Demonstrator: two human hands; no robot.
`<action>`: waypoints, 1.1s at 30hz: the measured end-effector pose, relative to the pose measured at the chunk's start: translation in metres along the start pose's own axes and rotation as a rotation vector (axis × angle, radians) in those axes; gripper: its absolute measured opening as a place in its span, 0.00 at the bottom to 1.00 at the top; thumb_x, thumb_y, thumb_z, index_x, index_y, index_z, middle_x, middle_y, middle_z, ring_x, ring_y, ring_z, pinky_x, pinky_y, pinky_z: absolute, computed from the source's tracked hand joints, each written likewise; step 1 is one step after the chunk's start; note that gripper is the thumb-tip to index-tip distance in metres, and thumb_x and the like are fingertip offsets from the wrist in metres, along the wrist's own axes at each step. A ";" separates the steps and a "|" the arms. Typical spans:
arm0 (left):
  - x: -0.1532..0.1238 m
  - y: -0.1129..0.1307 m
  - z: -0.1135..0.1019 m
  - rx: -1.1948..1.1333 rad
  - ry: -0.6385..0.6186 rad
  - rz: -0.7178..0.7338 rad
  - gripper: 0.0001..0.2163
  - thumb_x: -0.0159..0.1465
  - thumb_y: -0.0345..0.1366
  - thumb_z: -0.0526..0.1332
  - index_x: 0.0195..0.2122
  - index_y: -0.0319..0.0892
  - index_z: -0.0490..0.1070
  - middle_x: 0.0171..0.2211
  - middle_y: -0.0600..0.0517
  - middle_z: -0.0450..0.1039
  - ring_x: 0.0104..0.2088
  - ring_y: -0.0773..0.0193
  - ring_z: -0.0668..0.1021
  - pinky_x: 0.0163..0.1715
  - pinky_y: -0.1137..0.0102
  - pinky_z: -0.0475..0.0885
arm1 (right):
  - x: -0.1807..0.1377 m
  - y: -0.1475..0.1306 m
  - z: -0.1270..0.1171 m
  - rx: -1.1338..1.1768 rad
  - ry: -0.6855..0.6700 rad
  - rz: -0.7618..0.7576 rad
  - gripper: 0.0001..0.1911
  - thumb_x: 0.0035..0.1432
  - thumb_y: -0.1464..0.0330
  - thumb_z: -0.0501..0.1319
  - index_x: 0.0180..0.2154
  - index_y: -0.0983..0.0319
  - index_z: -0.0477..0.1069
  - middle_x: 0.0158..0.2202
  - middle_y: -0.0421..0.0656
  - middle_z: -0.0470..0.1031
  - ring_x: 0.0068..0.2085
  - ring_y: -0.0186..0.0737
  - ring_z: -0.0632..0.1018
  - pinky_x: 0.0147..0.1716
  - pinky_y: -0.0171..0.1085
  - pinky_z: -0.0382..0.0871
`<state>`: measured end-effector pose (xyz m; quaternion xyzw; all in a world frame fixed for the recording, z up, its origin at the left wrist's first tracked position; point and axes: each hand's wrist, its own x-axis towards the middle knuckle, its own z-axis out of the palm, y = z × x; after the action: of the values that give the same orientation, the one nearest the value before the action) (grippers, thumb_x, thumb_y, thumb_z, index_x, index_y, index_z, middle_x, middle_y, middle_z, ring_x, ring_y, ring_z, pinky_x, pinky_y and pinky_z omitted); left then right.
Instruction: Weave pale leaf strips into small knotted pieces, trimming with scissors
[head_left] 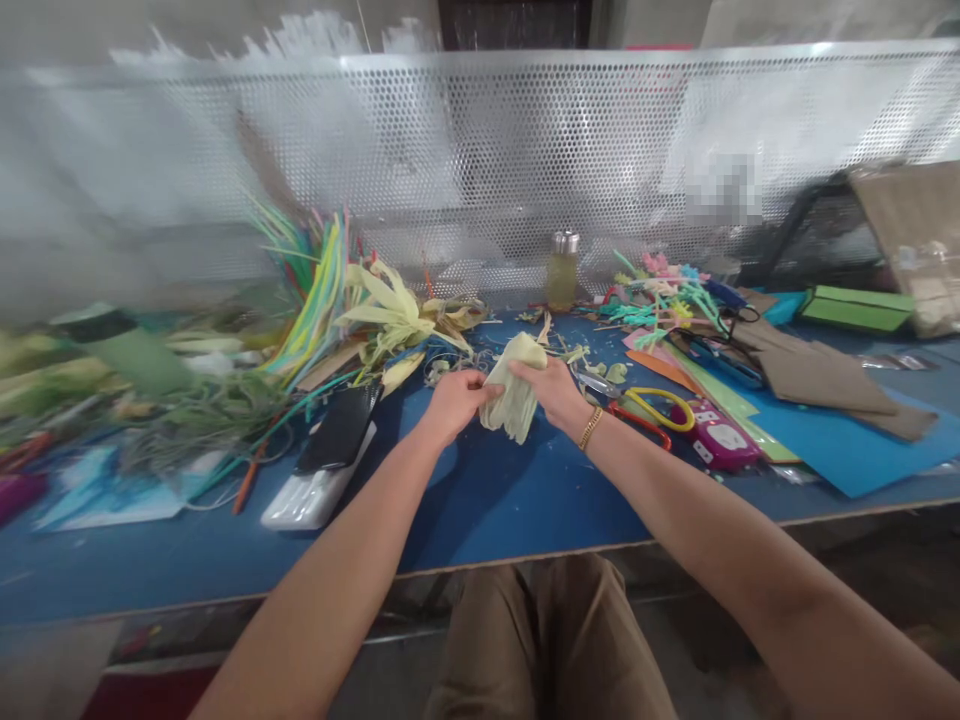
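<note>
"Where are the person's hands?"

"In the middle, above the blue tabletop (525,510). The left hand (454,400) and the right hand (553,388) both pinch one pale sheet (510,405), perhaps dried husk, with thumbs and fingers."

"How is it held?"

"Between them, left hand at one side, right hand near the upper part of the other. The top looks folded over; the ragged lower edge hangs free. Whether it touches the surface, one cannot tell."

"Which step is in hand?"

"Judging by the grip, folding or gathering the sheet."

"And what would the next move call for?"

"Probably a light, even pinch, so the layers neither slip nor tear. Scissors (660,393) lie near the right hand, unheld; a pale leafy bunch (394,312) rests beyond the left."
</note>
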<state>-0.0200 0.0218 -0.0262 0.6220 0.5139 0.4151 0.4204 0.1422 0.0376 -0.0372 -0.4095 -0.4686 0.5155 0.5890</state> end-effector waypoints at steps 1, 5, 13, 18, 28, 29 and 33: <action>0.000 0.001 0.001 0.010 -0.004 -0.009 0.15 0.48 0.45 0.70 0.23 0.40 0.70 0.15 0.58 0.65 0.17 0.71 0.64 0.19 0.73 0.58 | 0.002 0.002 0.000 0.005 0.053 -0.020 0.18 0.39 0.58 0.69 0.30 0.63 0.70 0.26 0.39 0.73 0.26 0.36 0.72 0.28 0.36 0.68; 0.000 0.004 0.003 0.056 -0.039 -0.033 0.12 0.50 0.43 0.69 0.24 0.40 0.72 0.17 0.55 0.71 0.17 0.70 0.67 0.19 0.73 0.60 | 0.012 0.005 -0.006 -0.060 0.235 -0.136 0.16 0.41 0.59 0.67 0.29 0.62 0.70 0.23 0.37 0.70 0.24 0.34 0.70 0.24 0.33 0.64; -0.002 0.003 0.002 0.094 -0.153 0.013 0.08 0.55 0.39 0.66 0.24 0.40 0.72 0.22 0.50 0.77 0.21 0.66 0.75 0.21 0.73 0.62 | 0.013 0.002 -0.012 -0.120 0.278 -0.203 0.14 0.43 0.60 0.65 0.29 0.63 0.71 0.23 0.38 0.70 0.24 0.32 0.69 0.24 0.32 0.62; -0.003 0.000 0.003 0.116 -0.153 0.023 0.08 0.55 0.39 0.65 0.24 0.41 0.70 0.23 0.51 0.76 0.20 0.66 0.75 0.26 0.71 0.66 | 0.010 -0.004 -0.012 -0.177 0.271 -0.281 0.12 0.45 0.61 0.64 0.30 0.63 0.72 0.27 0.40 0.73 0.29 0.35 0.73 0.29 0.33 0.66; -0.005 0.000 0.013 0.020 -0.070 0.000 0.08 0.55 0.38 0.65 0.27 0.41 0.68 0.23 0.55 0.73 0.22 0.66 0.74 0.25 0.72 0.66 | -0.004 0.000 0.001 0.073 -0.026 -0.027 0.20 0.33 0.64 0.74 0.32 0.64 0.74 0.32 0.44 0.79 0.31 0.39 0.77 0.33 0.38 0.73; -0.005 0.000 0.012 0.023 -0.083 -0.003 0.08 0.54 0.38 0.66 0.27 0.41 0.68 0.23 0.54 0.74 0.22 0.66 0.74 0.24 0.72 0.66 | -0.003 0.002 0.000 0.049 0.018 -0.047 0.19 0.34 0.64 0.73 0.31 0.64 0.74 0.32 0.44 0.79 0.31 0.39 0.76 0.33 0.38 0.73; -0.005 0.003 0.011 0.003 -0.112 -0.004 0.09 0.52 0.37 0.67 0.25 0.41 0.67 0.21 0.54 0.73 0.21 0.68 0.72 0.23 0.73 0.64 | 0.003 0.006 -0.002 0.013 0.135 -0.097 0.16 0.37 0.65 0.71 0.30 0.63 0.74 0.30 0.41 0.78 0.29 0.37 0.76 0.33 0.39 0.72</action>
<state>-0.0098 0.0156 -0.0273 0.6439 0.4915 0.3781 0.4482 0.1430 0.0418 -0.0426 -0.4162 -0.4440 0.4605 0.6462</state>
